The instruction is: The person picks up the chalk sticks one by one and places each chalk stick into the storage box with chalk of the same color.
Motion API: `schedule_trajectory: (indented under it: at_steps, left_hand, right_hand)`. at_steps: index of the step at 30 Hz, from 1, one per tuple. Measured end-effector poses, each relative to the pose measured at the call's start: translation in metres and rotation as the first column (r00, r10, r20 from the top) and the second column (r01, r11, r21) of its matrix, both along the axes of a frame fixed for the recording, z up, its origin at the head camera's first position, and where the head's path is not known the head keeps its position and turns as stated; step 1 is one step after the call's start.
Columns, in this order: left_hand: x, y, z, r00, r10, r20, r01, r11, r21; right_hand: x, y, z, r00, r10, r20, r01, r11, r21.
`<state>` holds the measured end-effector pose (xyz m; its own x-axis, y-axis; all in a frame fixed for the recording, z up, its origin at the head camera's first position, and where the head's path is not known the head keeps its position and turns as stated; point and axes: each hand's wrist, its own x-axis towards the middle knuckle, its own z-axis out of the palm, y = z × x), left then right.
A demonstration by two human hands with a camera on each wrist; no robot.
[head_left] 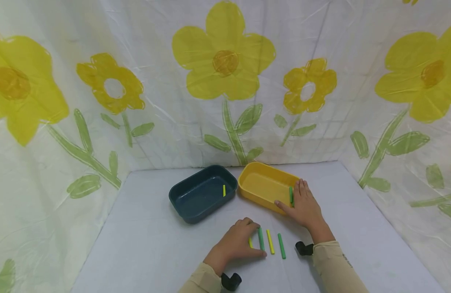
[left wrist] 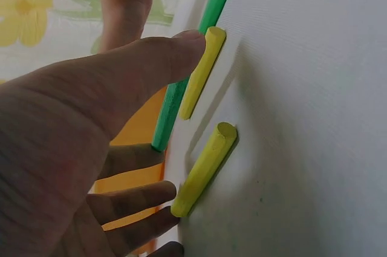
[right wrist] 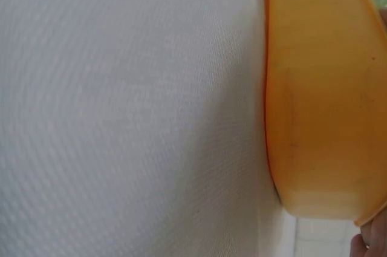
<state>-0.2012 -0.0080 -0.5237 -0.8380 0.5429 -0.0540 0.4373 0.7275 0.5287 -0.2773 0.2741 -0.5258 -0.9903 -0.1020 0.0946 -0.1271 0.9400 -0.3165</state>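
Observation:
My left hand (head_left: 238, 242) pinches a green chalk stick (left wrist: 172, 109) lengthwise, thumb at one end and index finger at the other. Below that hand, a yellow chalk stick (left wrist: 205, 169) lies on the white cloth by the lower fingers. Just right of the held stick lie another yellow chalk stick (head_left: 270, 241) and a second green one (head_left: 281, 245). My right hand (head_left: 306, 205) is at the right end of the yellow tray (head_left: 255, 197), fingers straight and thumb spread over its near side. Inside the tray, a green chalk stick (head_left: 291, 195) leans close beside that hand.
A dark teal tray (head_left: 181, 213) stands left of the yellow one, their corners nearly meeting, with a yellow chalk stick (head_left: 224, 190) inside. Behind the table hangs a white curtain (head_left: 167, 134) painted with flowers. Black wrist mounts (head_left: 230, 281) stick out below both hands.

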Motion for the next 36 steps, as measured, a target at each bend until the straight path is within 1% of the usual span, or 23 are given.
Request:
schedule_trajectory:
  at_steps: [9,14,19,25,30,36]
  left_hand:
    - [-0.003,0.002,0.004,0.999,0.014,0.03,-0.015,1.0,0.018]
    - [-0.004,-0.001,0.011,0.998,0.024,0.054,-0.027,0.998,0.063]
    - [-0.007,0.0,0.015,0.999,0.022,0.037,-0.025,0.994,0.102]
    - [-0.01,0.004,0.016,1.0,0.025,0.013,-0.027,0.991,0.128]
    - [-0.015,0.005,0.018,0.999,0.031,-0.032,-0.026,0.991,0.129]
    - [-0.023,0.003,0.023,0.998,0.04,-0.044,-0.033,0.988,0.148]
  right_hand:
    - [-0.001,0.0,-0.001,1.0,-0.003,-0.005,0.003,1.0,0.005]
    - [0.0,-0.001,0.0,1.0,-0.005,-0.001,0.005,1.0,0.001]
    - [0.001,-0.001,0.001,1.0,-0.008,-0.002,0.008,1.0,0.004]
    - [0.001,-0.001,-0.003,1.0,-0.009,-0.004,0.009,1.0,0.007]
    - [0.0,-0.001,-0.004,1.0,-0.007,-0.003,0.007,1.0,0.002]
    - [0.0,0.0,-0.001,1.0,-0.01,-0.002,0.01,1.0,0.004]
